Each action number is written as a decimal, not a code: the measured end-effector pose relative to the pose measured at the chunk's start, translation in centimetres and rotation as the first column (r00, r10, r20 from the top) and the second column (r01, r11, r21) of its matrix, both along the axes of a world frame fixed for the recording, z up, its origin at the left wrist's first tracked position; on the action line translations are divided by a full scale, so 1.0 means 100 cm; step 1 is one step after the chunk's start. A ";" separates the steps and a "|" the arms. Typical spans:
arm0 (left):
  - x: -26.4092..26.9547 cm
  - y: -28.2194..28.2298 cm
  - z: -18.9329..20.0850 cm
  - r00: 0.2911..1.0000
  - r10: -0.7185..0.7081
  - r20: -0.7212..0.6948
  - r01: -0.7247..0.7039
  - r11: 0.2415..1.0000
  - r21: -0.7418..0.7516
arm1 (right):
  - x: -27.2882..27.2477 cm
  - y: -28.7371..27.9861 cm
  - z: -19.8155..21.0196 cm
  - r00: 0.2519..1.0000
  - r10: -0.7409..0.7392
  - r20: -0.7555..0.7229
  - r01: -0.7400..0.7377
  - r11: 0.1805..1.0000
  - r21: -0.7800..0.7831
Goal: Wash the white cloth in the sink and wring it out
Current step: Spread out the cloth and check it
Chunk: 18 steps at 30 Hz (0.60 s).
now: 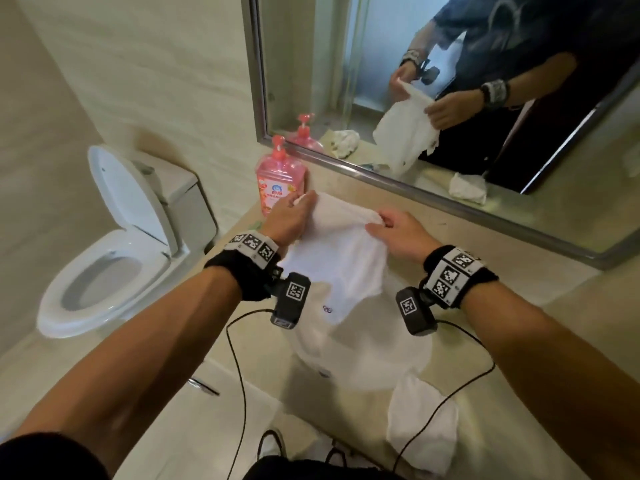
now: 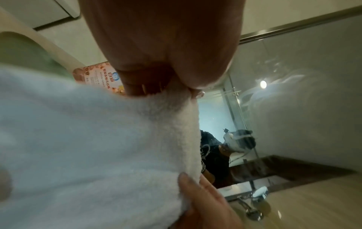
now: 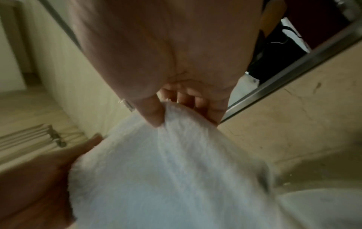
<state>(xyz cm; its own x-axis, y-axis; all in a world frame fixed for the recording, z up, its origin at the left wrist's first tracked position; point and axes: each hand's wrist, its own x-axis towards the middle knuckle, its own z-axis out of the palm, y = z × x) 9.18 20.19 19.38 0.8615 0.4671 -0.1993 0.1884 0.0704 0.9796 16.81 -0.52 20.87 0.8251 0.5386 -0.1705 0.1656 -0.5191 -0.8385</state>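
White cloth (image 1: 341, 251) held spread by its top edge above the sink (image 1: 363, 362), likely to open it for washing. Left hand (image 1: 289, 221) at 10 o'clock and right hand (image 1: 398, 233) at 2 o'clock, each pinching a corner; soap bottle (image 1: 278, 181) within reach on the desk (image 1: 450, 233)

A beige countertop (image 1: 540, 348) carries a pink soap bottle (image 1: 278, 181) and 1 crumpled white towel (image 1: 422, 424).

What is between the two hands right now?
In the head view, only the top edge of the white cloth spans from the left hand to the right hand; each pinches one end and the rest hangs over the sink.
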 end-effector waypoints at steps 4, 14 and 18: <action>0.002 -0.008 0.006 0.997 -0.046 -0.065 0.054 0.989 0.137 | -0.021 0.028 -0.001 0.984 -0.165 -0.063 0.174 0.966 0.190; -0.005 -0.030 -0.005 0.978 -0.190 -0.091 0.196 0.979 0.063 | -0.050 0.077 -0.023 0.952 -0.190 0.239 0.164 0.978 0.126; -0.010 -0.033 -0.003 0.965 -0.256 -0.064 0.260 0.964 0.063 | -0.047 0.072 -0.025 0.944 -0.188 0.270 0.162 0.980 0.118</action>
<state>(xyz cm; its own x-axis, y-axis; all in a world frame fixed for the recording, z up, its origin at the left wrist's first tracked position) 8.14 16.85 19.06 0.9433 0.2448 -0.2243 0.2447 -0.0560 0.9680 12.09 6.63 18.39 0.9151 0.3840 0.1230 0.3126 -0.4830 -0.8179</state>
